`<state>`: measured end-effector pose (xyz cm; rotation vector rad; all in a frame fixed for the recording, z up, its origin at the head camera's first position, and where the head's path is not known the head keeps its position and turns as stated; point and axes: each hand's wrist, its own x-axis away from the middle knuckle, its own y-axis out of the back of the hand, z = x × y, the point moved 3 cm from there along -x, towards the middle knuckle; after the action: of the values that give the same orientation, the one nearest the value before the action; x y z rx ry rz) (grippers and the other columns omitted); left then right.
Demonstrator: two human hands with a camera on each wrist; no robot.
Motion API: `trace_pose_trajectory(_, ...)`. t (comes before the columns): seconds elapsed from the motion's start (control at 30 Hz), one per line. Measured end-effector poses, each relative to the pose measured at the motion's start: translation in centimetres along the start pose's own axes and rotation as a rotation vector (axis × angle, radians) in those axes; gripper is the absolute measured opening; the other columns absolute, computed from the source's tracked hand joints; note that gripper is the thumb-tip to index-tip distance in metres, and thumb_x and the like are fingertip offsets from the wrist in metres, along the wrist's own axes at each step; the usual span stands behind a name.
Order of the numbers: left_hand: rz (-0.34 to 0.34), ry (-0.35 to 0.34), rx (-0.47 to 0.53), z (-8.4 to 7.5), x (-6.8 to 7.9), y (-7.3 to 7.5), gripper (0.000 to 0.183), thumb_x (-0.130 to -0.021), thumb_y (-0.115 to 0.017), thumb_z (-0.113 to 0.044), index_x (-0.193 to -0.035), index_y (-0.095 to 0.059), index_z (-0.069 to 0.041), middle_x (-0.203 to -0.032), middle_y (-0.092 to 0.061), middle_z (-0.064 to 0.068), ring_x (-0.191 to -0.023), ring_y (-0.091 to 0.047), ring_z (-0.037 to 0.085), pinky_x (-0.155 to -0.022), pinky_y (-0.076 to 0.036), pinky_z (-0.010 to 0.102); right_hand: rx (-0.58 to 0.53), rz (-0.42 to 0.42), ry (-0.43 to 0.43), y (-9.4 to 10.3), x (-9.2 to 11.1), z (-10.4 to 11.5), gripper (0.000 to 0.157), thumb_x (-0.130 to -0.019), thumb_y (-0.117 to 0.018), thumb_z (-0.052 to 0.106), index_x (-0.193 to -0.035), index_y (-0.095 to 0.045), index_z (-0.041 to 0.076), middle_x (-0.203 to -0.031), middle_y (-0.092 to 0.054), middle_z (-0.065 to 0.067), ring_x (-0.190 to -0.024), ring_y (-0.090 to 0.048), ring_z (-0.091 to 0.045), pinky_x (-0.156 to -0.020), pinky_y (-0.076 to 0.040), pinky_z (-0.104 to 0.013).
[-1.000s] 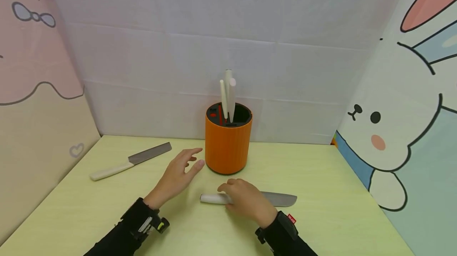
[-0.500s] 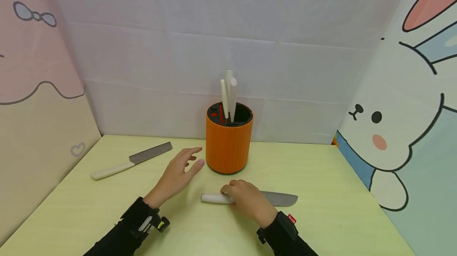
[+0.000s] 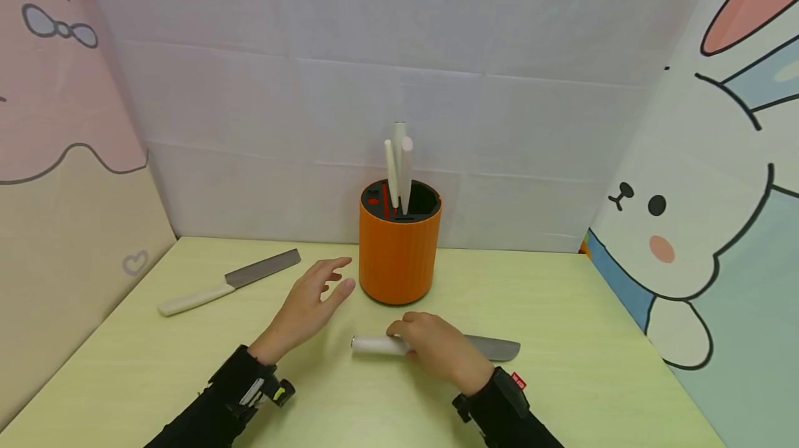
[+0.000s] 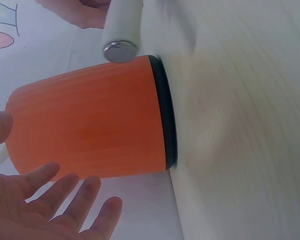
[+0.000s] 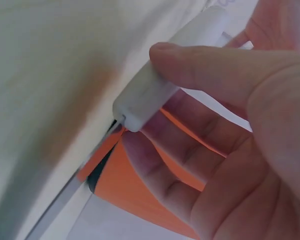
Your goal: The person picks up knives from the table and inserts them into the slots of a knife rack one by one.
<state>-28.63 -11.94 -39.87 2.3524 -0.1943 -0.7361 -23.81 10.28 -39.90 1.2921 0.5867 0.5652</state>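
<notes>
A knife with a white handle (image 3: 377, 345) and a broad grey blade (image 3: 496, 348) lies crosswise at the front of the table, blade to the right. My right hand (image 3: 443, 351) pinches the handle near the blade; in the right wrist view the thumb (image 5: 175, 57) presses one side and the fingers the other. My left hand (image 3: 307, 309) is held beside the orange round knife block (image 3: 399, 261), fingers spread and holding nothing. In the left wrist view the knife's metal-capped handle end (image 4: 121, 51) shows in front of the block.
Several white-handled knives (image 3: 399, 164) stand upright in the block, whose black top has a dark opening at its right. A second, square-ended knife (image 3: 262, 268) lies on the table at the left. A white cloth wall (image 3: 250, 101) rises behind the table.
My right hand has shifted slightly right along the knife, and its wrist has moved a little right. The knife has hardly moved. My left hand stays almost still beside the block.
</notes>
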Motion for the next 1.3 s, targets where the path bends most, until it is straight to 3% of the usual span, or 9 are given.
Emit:
trace_pose_trajectory(0.23,-0.01,0.021,0.002,0.3,0.1,-0.1,0.049,-0.097,-0.05,-0.051,-0.138,-0.046,-0.025,-0.134,-0.048,-0.001,-0.11,-0.052,0.016,-0.09,-0.048,0.048,-0.076,0.001,-0.029,1.7,0.5,-0.4,0.036,-0.082,-0.076,0.01,-0.115,-0.065,0.018,-0.102,-0.061,0.006,-0.086,-0.054,-0.008,-0.081,-0.051,-0.026)
trace_pose_trajectory(0.43,-0.005,0.017,0.005,0.3,0.0,-0.2,0.049,-0.097,-0.05,-0.05,-0.138,-0.046,-0.024,-0.134,-0.049,0.001,-0.111,-0.053,0.021,-0.09,-0.048,0.05,-0.123,-0.038,-0.031,3.5,1.2,-0.3,0.035,-0.084,-0.074,0.009,-0.116,-0.063,0.017,-0.1,-0.059,0.006,-0.086,-0.053,-0.009,-0.08,-0.051,-0.028)
trace_pose_trajectory(0.8,0.015,-0.007,0.0,0.0,0.1,-0.3,0.048,-0.098,-0.05,-0.048,-0.139,-0.045,-0.024,-0.135,-0.048,0.002,-0.111,-0.054,0.023,-0.089,-0.048,0.05,-0.243,-0.252,0.083,6.9,2.9,-0.3,0.039,-0.081,-0.075,0.005,-0.115,-0.06,0.02,-0.103,-0.058,0.012,-0.088,-0.054,-0.004,-0.079,-0.052,-0.027)
trace_pose_trajectory(1.0,0.015,-0.01,-0.013,0.0,0.1,-0.3,0.047,-0.098,-0.05,-0.047,-0.139,-0.046,-0.023,-0.135,-0.048,0.004,-0.109,-0.054,0.018,-0.088,-0.049,0.049,-0.315,-0.37,0.126,8.4,3.5,0.0,0.042,-0.083,-0.074,0.005,-0.118,-0.059,0.022,-0.105,-0.058,0.014,-0.089,-0.055,-0.004,-0.077,-0.052,-0.026)
trace_pose_trajectory(1.17,0.023,0.0,-0.013,-0.1,0.1,-0.4,0.049,-0.098,-0.05,-0.049,-0.139,-0.045,-0.024,-0.135,-0.049,0.003,-0.109,-0.053,0.018,-0.088,-0.049,0.047,-0.401,-0.428,0.173,9.1,3.5,0.5,0.042,-0.085,-0.072,0.003,-0.12,-0.058,0.021,-0.109,-0.059,0.011,-0.093,-0.055,-0.007,-0.077,-0.054,-0.027)
trace_pose_trajectory(1.3,0.026,0.001,-0.013,0.1,0.1,-0.5,0.049,-0.098,-0.049,-0.049,-0.139,-0.045,-0.024,-0.135,-0.048,0.003,-0.11,-0.053,0.018,-0.089,-0.049,0.047,-0.455,-0.46,0.159,9.3,3.4,0.6,0.046,-0.085,-0.071,0.003,-0.124,-0.055,0.021,-0.111,-0.059,0.008,-0.095,-0.057,-0.008,-0.077,-0.055,-0.03)
